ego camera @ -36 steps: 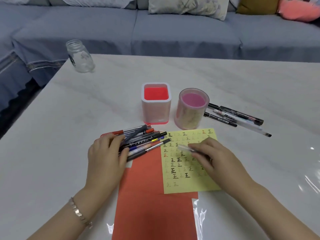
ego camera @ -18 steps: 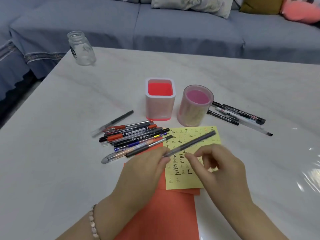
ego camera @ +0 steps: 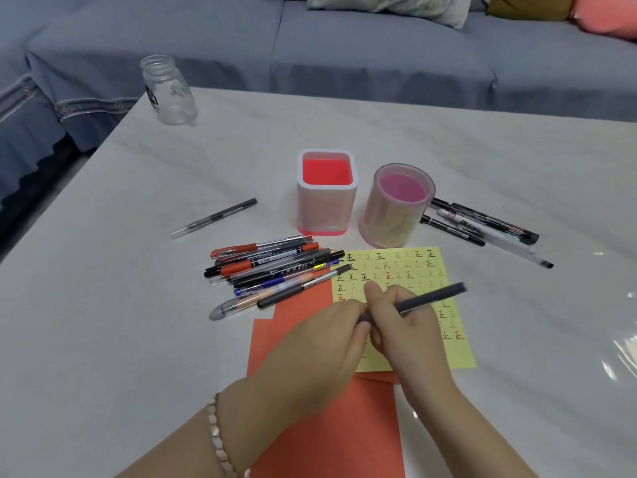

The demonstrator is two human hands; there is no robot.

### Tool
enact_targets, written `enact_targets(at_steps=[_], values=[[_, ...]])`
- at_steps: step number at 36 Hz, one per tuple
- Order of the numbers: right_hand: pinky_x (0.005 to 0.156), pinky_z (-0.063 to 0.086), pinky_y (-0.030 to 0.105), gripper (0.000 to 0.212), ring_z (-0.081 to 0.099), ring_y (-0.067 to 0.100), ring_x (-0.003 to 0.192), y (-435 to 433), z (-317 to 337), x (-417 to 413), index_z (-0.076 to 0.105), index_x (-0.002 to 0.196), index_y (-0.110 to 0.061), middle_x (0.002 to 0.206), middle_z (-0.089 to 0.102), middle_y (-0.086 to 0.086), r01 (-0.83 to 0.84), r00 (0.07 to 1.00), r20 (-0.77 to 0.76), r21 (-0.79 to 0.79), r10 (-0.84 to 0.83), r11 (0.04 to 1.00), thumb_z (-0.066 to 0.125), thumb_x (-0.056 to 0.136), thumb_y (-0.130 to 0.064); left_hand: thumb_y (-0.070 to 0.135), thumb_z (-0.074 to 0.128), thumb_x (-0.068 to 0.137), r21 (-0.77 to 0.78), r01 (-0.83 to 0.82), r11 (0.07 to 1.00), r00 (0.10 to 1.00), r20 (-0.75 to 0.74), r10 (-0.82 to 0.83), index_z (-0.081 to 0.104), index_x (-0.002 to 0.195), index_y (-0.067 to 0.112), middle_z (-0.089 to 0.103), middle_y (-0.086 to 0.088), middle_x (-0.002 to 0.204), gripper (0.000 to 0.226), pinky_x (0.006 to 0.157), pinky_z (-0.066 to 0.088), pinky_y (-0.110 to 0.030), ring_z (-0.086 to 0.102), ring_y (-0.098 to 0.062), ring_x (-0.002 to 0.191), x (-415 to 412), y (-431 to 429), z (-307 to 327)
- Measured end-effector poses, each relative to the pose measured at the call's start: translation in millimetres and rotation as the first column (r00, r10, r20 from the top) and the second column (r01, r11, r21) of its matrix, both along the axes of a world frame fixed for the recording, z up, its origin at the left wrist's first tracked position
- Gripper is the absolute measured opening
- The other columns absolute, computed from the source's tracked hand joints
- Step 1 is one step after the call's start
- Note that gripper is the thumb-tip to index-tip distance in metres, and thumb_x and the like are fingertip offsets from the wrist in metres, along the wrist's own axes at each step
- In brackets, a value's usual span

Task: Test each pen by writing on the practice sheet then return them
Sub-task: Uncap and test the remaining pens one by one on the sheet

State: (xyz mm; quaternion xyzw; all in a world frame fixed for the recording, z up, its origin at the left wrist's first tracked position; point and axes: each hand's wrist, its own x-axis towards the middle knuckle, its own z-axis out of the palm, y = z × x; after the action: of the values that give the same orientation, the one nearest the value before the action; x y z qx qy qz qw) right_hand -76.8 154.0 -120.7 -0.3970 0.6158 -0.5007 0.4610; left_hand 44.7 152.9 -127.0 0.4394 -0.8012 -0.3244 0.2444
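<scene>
The right hand (ego camera: pixel 408 327) has closed round the pen (ego camera: pixel 431 297), whose near end the left hand (ego camera: pixel 320 343) pinches, both holding it just over the sheet (ego camera: pixel 418 267), probably to pull its cap before writing, with spare pens (ego camera: pixel 275 270) left of the sheet.

1. Finding: a home living room
2. A long blue-grey sofa (ego camera: pixel 344 46) runs beyond the table's far edge. It wears a loose fabric cover, and the cover's scalloped hem (ego camera: pixel 86 106) hangs near the far left corner
3. Three cushions rest against the sofa back: a pale patterned cushion (ego camera: pixel 389 5), a mustard cushion (ego camera: pixel 527 6) and a coral cushion (ego camera: pixel 606 15)
4. The table (ego camera: pixel 103 305) has a glossy marble-patterned top and stands just in front of the sofa, coffee-table fashion
5. A glass jar (ego camera: pixel 169 91) stands at the far left corner
6. Household stationery sits mid-table: a square pen pot (ego camera: pixel 325 191), a round pen pot (ego camera: pixel 396 205) and loose pens (ego camera: pixel 272 267)
</scene>
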Motion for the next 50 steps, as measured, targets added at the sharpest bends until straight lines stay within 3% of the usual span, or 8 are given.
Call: enact_targets(at_steps=[8, 15, 21, 25, 33, 40, 44, 50], values=[[0.039, 0.028, 0.014, 0.04, 0.032, 0.005, 0.036, -4, 4, -11, 0.034, 0.048, -0.016, 0.036, 0.035, -0.008, -0.165, 0.985, -0.06, -0.085, 0.16, 0.983, 0.06, 0.079, -0.017, 0.039, 0.037, 0.098, 0.007, 0.087, 0.996, 0.993, 0.075, -0.087, 0.052, 0.101, 0.026, 0.039, 0.012, 0.054, 0.02, 0.052, 0.029, -0.015, 0.042, -0.007, 0.055, 9, -7, 2], [0.04, 0.032, 0.012, 0.034, 0.042, 0.004, 0.033, 5, -4, -23, 0.046, 0.057, -0.01, 0.035, 0.045, -0.002, -0.002, 0.996, -0.094, -0.129, -0.01, 0.992, 0.056, 0.089, -0.01, 0.03, 0.024, 0.101, -0.027, -0.128, 0.991, 0.968, 0.212, 0.131, 0.039, 0.128, 0.028, 0.045, 0.015, 0.1, 0.031, 0.083, 0.034, -0.022, 0.044, -0.006, 0.097, 21, -4, -13], [0.07, 0.043, 0.002, 0.019, 0.061, -0.012, 0.085, 20, -23, -31, 0.069, 0.084, -0.013, 0.087, 0.071, -0.016, -0.051, 0.999, 0.003, -0.054, 0.051, 0.997, 0.054, 0.09, -0.003, 0.011, 0.032, 0.08, -0.318, -0.184, 0.93, 0.912, 0.299, 0.282, 0.046, 0.11, 0.02, 0.062, -0.003, 0.095, 0.035, 0.082, 0.038, -0.032, 0.044, -0.017, 0.092, 53, -5, -64], [0.113, 0.01, 0.026, 0.043, 0.016, 0.002, 0.139, 21, -53, -49, 0.052, 0.115, -0.03, 0.146, 0.028, -0.011, -0.361, 0.565, -0.782, 0.054, 0.264, 0.931, 0.054, 0.079, -0.053, 0.008, 0.036, 0.081, -0.406, -0.182, 0.895, 0.913, 0.268, 0.307, 0.051, 0.108, 0.016, 0.062, -0.007, 0.099, 0.032, 0.092, 0.028, -0.038, 0.047, -0.019, 0.098, 56, -1, -65], [0.113, -0.01, 0.025, 0.071, 0.003, 0.009, 0.144, 15, -62, -39, 0.043, 0.124, -0.029, 0.153, 0.016, -0.01, -0.398, 0.421, -0.838, 0.173, 0.348, 0.901, 0.026, 0.071, -0.074, 0.031, 0.043, 0.088, -0.259, -0.022, 0.966, 0.975, 0.208, 0.078, 0.048, 0.129, 0.011, 0.052, -0.005, 0.134, 0.046, 0.11, 0.026, -0.036, 0.039, -0.015, 0.128, 38, 5, -54], [0.114, -0.006, 0.027, 0.062, 0.007, 0.009, 0.144, 13, -66, -18, 0.044, 0.123, -0.028, 0.154, 0.022, -0.004, -0.445, 0.486, -0.813, 0.087, 0.322, 0.891, 0.034, 0.075, -0.066, 0.054, 0.043, 0.083, -0.215, 0.084, 0.973, 0.908, 0.42, 0.014, 0.05, 0.133, 0.012, 0.044, -0.003, 0.143, 0.066, 0.108, 0.023, -0.038, 0.035, -0.015, 0.134, 34, 3, -62], [0.114, 0.022, 0.038, 0.048, 0.039, 0.012, 0.13, 16, -61, -18, 0.053, 0.118, -0.021, 0.133, 0.052, -0.003, -0.314, 0.73, -0.642, -0.011, 0.234, 0.949, 0.046, 0.083, -0.054, 0.059, 0.04, 0.082, -0.236, 0.083, 0.968, 0.886, 0.462, 0.037, 0.054, 0.13, 0.015, 0.047, -0.002, 0.14, 0.067, 0.106, 0.023, -0.043, 0.039, -0.016, 0.133, 36, 3, -66], [0.075, 0.04, 0.006, 0.034, 0.058, -0.001, 0.088, 24, -42, -29, 0.054, 0.1, -0.042, 0.09, 0.063, -0.021, -0.05, 0.921, -0.39, -0.158, -0.016, 0.986, 0.028, 0.083, -0.056, 0.061, 0.041, 0.08, -0.26, 0.049, 0.964, 0.898, 0.435, 0.072, 0.055, 0.13, 0.019, 0.046, -0.002, 0.141, 0.066, 0.106, 0.023, -0.045, 0.039, -0.017, 0.133, 38, 3, -67]])
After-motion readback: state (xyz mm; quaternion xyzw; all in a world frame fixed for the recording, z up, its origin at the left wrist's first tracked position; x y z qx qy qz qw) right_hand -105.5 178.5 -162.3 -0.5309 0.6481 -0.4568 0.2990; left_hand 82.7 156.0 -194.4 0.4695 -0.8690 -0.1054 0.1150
